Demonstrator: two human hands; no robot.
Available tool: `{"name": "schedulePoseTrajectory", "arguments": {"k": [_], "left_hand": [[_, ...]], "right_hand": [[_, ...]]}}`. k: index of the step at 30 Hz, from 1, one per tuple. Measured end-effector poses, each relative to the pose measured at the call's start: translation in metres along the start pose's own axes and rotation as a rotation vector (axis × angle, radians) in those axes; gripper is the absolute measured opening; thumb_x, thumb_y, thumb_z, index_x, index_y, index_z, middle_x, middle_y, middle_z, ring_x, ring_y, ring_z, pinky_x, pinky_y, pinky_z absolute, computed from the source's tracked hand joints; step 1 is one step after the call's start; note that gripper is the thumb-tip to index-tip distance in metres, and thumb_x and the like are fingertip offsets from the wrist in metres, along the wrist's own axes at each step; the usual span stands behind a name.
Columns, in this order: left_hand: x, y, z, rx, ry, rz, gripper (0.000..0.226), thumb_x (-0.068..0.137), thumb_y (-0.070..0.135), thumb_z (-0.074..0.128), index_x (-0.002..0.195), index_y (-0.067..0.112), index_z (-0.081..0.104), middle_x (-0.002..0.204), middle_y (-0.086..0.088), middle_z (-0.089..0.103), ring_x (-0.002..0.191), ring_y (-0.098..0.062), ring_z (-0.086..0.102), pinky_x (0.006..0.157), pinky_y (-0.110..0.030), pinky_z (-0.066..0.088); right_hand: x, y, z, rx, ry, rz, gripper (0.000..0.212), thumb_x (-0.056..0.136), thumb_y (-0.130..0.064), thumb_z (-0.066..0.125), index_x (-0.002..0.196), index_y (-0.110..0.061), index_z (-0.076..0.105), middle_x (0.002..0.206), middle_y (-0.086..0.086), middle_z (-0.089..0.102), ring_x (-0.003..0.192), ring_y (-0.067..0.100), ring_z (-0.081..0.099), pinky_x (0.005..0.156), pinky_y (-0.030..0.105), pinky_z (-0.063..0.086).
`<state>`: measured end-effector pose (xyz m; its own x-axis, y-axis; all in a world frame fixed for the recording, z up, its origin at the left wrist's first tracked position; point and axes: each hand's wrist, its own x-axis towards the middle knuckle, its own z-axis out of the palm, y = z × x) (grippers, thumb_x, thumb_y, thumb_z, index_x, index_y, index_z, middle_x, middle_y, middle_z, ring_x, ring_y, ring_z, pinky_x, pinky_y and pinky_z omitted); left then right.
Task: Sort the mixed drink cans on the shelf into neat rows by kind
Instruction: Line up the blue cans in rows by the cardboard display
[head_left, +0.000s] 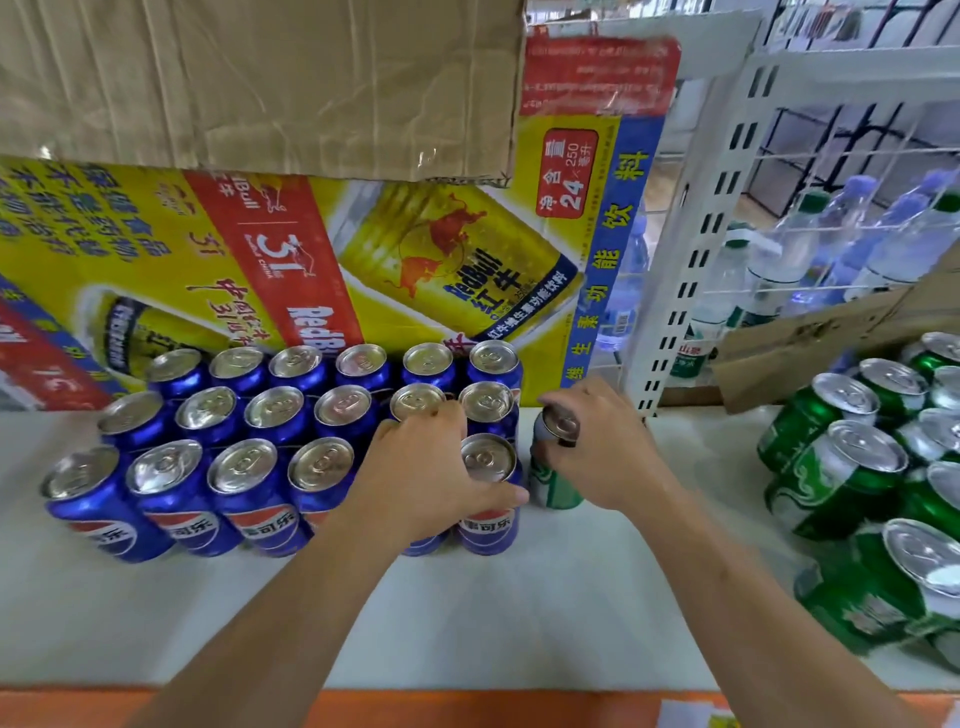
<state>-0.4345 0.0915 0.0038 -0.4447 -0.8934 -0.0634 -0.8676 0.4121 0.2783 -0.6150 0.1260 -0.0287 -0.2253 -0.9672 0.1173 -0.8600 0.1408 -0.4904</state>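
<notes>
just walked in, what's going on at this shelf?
A person is sorting cans on a white shelf. The right grip holds the top of a green can standing just right of the blue Pepsi cans, which stand in three rows. The left grip lies over that block's front right cans; whether it holds one is unclear. More green cans sit bunched at the right, some tilted.
</notes>
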Motion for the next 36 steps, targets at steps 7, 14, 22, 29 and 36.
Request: {"name": "schedulePoseTrajectory", "arguments": {"k": [7, 14, 22, 29, 36], "left_hand": [[0.002, -0.013, 0.000, 0.028, -0.022, 0.124, 0.062, 0.066, 0.074, 0.064, 0.107, 0.030, 0.049, 0.106, 0.012, 0.050, 0.099, -0.014, 0.046, 0.085, -0.031, 0.030], [0.006, -0.021, 0.002, -0.001, 0.020, 0.208, 0.060, 0.065, 0.069, 0.070, 0.112, 0.033, 0.058, 0.110, 0.013, 0.051, 0.109, -0.014, 0.046, 0.091, -0.033, 0.033], [0.017, -0.052, -0.016, -0.100, 0.091, 0.202, 0.058, 0.085, 0.063, 0.053, 0.131, 0.026, 0.057, 0.134, 0.007, 0.053, 0.122, -0.013, 0.047, 0.105, -0.033, 0.034], [0.018, -0.042, -0.004, 0.079, -0.067, 0.281, 0.077, 0.069, 0.077, 0.060, 0.130, 0.032, 0.053, 0.143, 0.006, 0.030, 0.137, -0.015, 0.018, 0.115, -0.042, 0.008], [0.024, -0.044, 0.004, -0.021, 0.006, 0.338, 0.062, 0.066, 0.072, 0.067, 0.113, 0.033, 0.059, 0.128, 0.009, 0.036, 0.128, -0.017, 0.027, 0.115, -0.041, 0.012]], "right_hand": [[0.000, 0.003, 0.004, 0.036, 0.003, 0.013, 0.049, 0.080, -0.024, 0.070, 0.127, -0.025, 0.059, 0.122, 0.002, 0.050, 0.112, 0.028, 0.048, 0.096, 0.033, 0.040], [0.019, -0.025, -0.006, 0.001, 0.142, -0.073, 0.033, 0.092, -0.034, 0.058, 0.117, -0.015, 0.066, 0.112, 0.007, 0.066, 0.104, 0.029, 0.058, 0.086, 0.036, 0.044], [0.066, -0.065, -0.011, -0.032, -0.190, 0.127, 0.028, 0.102, -0.029, 0.041, 0.097, -0.002, 0.047, 0.086, 0.011, 0.056, 0.073, 0.023, 0.053, 0.060, 0.031, 0.040], [0.085, -0.072, 0.000, 0.190, -0.298, 0.316, 0.024, 0.097, -0.020, 0.051, 0.082, -0.001, 0.049, 0.076, 0.009, 0.049, 0.071, 0.021, 0.049, 0.059, 0.032, 0.036], [0.092, -0.074, 0.002, 0.243, -0.341, 0.320, 0.024, 0.098, -0.026, 0.054, 0.098, -0.003, 0.048, 0.086, 0.009, 0.045, 0.074, 0.017, 0.042, 0.061, 0.031, 0.031]]}}
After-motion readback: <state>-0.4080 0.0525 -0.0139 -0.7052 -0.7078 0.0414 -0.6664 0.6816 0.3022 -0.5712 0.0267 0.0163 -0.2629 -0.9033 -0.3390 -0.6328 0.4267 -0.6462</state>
